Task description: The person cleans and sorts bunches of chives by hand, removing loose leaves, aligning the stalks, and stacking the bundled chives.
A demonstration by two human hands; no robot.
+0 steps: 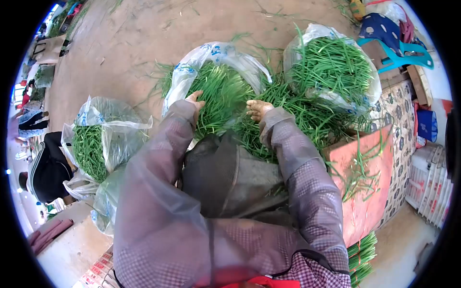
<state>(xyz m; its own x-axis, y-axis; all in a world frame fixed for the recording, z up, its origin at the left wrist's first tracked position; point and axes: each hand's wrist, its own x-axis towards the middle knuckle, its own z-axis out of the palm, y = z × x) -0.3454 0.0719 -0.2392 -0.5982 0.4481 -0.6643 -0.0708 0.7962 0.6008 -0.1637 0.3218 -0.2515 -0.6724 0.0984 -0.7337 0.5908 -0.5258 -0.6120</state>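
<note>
Long green stalks (223,89) fill an open clear plastic bag (181,79) in front of my knees. At the left side of these stalks is my left hand (196,102), its fingers apart and nothing gripped. My right hand (259,108) is at the right side, fingers spread toward the stalks, with nothing held. More loose stalks (307,115) lie to the right of my right hand. Both forearms are in translucent sleeves over checked cloth. A dark apron (211,173) covers my lap.
Full bags of stalks stand at the right (331,67) and left (90,149). A red board (365,177) with scattered stalks is by my right arm. Beyond are a blue stool (413,56), white crates (427,185) and, far left, a person in black (50,168).
</note>
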